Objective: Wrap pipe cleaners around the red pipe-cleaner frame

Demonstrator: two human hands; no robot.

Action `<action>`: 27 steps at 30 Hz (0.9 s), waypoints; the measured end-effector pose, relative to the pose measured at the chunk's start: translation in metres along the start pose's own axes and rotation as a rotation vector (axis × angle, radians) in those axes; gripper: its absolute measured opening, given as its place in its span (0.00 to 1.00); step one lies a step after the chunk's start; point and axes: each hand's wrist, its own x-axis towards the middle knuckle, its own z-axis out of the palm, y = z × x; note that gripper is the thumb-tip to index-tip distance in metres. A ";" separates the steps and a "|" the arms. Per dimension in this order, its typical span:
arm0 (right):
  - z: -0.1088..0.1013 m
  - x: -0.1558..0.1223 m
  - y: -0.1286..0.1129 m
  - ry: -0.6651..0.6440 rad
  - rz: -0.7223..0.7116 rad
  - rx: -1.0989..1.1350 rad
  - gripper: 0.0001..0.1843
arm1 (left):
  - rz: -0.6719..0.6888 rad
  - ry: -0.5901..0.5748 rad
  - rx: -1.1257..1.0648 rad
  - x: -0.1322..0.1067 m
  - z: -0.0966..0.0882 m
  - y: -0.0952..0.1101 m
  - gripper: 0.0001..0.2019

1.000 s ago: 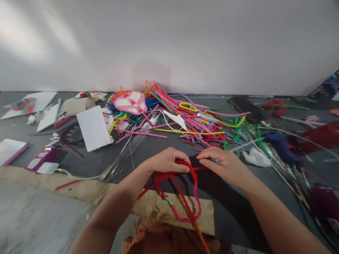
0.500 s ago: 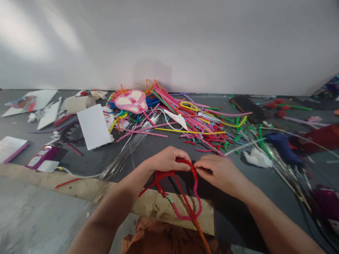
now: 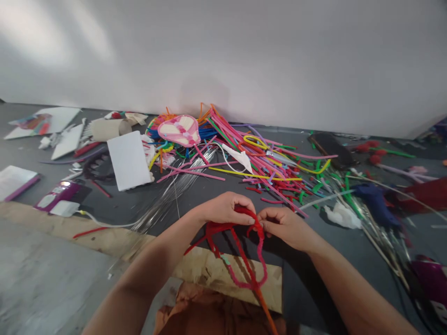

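My left hand (image 3: 225,209) is closed around the top of a red pipe-cleaner shape (image 3: 240,246), its fingers curled over the red loops. My right hand (image 3: 284,225) meets it from the right and pinches the same red piece at its upper bend. Below the hands the shape hangs as a long red and pink loop over a strip of brown cardboard (image 3: 223,277), with an orange stem running down toward me. Both hands hover just above the dark grey mat (image 3: 146,204).
A big heap of coloured pipe cleaners (image 3: 258,160) lies by the white wall, with a pink fan-shaped piece (image 3: 179,130) on it. A white card (image 3: 129,160), cardboard tube (image 3: 106,129) and purple packet (image 3: 59,200) lie left. A bundle of thin wires (image 3: 171,195) and blue tool (image 3: 375,200) lie nearby.
My right hand moved left and closed in on the red piece, meeting my left hand. The view shifted slightly, so the heap sits a little further right.
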 end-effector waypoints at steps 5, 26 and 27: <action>0.001 -0.001 0.005 -0.134 -0.009 0.288 0.12 | -0.009 0.047 -0.048 0.001 -0.001 -0.005 0.11; 0.002 -0.012 -0.003 0.329 -0.445 -0.608 0.09 | -0.144 -0.006 -0.386 0.003 -0.002 -0.017 0.09; 0.004 -0.013 -0.003 0.333 -0.500 -0.646 0.09 | -0.151 -0.024 -0.445 0.003 -0.002 -0.017 0.10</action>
